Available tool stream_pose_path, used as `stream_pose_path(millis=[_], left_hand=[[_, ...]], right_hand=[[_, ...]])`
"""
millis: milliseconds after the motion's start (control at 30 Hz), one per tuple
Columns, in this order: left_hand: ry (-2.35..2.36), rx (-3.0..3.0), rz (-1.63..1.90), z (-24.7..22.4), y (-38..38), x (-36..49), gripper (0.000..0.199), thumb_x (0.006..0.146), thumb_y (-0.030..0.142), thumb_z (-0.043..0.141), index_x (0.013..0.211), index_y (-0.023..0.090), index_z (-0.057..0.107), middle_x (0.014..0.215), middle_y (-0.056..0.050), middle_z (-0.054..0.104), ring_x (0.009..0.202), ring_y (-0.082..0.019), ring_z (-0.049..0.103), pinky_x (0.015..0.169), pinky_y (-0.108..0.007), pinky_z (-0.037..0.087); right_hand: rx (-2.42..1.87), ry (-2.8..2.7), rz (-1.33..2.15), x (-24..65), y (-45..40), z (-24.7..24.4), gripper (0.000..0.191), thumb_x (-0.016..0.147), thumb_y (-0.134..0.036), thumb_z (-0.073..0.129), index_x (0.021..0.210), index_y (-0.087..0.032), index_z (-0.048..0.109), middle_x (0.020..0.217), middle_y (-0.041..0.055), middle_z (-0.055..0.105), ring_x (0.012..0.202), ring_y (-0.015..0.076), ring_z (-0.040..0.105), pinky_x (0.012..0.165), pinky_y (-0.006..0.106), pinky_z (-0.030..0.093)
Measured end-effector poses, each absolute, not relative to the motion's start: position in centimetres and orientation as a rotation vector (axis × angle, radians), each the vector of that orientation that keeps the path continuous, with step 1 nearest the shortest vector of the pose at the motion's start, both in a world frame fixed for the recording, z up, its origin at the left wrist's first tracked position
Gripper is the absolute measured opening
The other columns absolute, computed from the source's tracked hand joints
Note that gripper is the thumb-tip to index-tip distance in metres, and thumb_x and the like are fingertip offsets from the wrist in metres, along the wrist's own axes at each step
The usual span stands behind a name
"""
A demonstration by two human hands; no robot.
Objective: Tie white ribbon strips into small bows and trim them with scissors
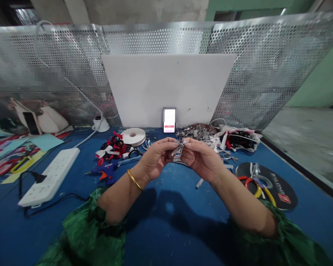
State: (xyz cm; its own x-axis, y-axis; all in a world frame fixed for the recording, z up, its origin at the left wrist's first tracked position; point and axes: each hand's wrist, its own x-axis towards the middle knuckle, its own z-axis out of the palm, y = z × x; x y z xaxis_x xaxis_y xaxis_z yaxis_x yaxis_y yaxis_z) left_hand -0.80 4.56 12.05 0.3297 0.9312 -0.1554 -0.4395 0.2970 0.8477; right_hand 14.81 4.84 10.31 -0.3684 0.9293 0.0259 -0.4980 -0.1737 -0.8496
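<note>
Between my two hands, above the middle of the blue table, is a small grey ribbon bow (179, 147). My left hand (158, 157) pinches its left side, thumb and forefinger closed. From the other side my right hand (201, 157) grips it the same way, the fingertips of both hands almost touching. Fingers cover much of the bow. Behind my hands lies a pile of grey ribbon bows (199, 132). A cut strip of grey ribbon (199, 183) rests on the table below my right hand.
Left of my hands are a white ribbon roll (133, 137), red, black and white bows (111, 148), a blue glue gun (107, 172) and a white power strip (50, 176). A lit phone (169, 120) stands before a white board (169, 85). Scissors (256, 187) lie on a dark oval mat (280, 188).
</note>
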Motion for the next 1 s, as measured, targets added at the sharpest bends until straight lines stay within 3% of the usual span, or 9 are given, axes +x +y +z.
stream_pose_path(millis=[233, 500, 667, 1000], left_hand=[[0.636, 0.702, 0.933, 11.7, 4.91, -0.99, 0.017, 0.069, 0.022, 0.072, 0.066, 0.014, 0.058, 0.057, 0.005, 0.041, 0.047, -0.004, 0.03, 0.045, -0.019, 0.028], [0.516, 0.647, 0.87, 11.51, 4.97, -1.15, 0.018, 0.073, 0.022, 0.069, 0.064, 0.013, 0.056, 0.052, 0.006, 0.033, 0.043, -0.003, 0.023, 0.041, -0.017, 0.024], [0.627, 0.699, 0.891, 11.73, 4.7, -0.93, 0.02, 0.076, 0.027, 0.07, 0.068, 0.012, 0.059, 0.051, 0.006, 0.036, 0.044, -0.003, 0.032, 0.042, -0.015, 0.026], [0.498, 0.644, 0.84, 11.37, 4.59, -0.44, 0.026, 0.082, 0.017, 0.054, 0.057, 0.013, 0.048, 0.053, 0.005, 0.031, 0.043, -0.004, 0.023, 0.042, -0.016, 0.027]], right_hand=[[-0.567, -1.047, 1.778, 14.91, 4.91, 10.17, 0.021, 0.075, -0.029, 0.066, 0.066, -0.02, 0.048, 0.059, -0.0055, 0.026, 0.051, 0.0108, 0.022, 0.052, 0.025, 0.03], [-0.465, -1.09, 1.842, 14.97, 4.69, 10.16, 0.027, 0.079, -0.029, 0.063, 0.062, -0.019, 0.044, 0.056, -0.0064, 0.026, 0.046, 0.0084, 0.021, 0.048, 0.025, 0.022], [-0.461, -1.116, 1.809, 14.76, 4.45, 10.33, 0.029, 0.083, -0.029, 0.061, 0.061, -0.017, 0.046, 0.052, -0.0066, 0.03, 0.045, 0.0072, 0.026, 0.049, 0.025, 0.023], [-0.502, -0.996, 1.807, 14.26, 4.59, 10.0, 0.032, 0.083, -0.023, 0.058, 0.059, -0.019, 0.037, 0.051, -0.0084, 0.024, 0.042, 0.0063, 0.016, 0.044, 0.025, 0.015]])
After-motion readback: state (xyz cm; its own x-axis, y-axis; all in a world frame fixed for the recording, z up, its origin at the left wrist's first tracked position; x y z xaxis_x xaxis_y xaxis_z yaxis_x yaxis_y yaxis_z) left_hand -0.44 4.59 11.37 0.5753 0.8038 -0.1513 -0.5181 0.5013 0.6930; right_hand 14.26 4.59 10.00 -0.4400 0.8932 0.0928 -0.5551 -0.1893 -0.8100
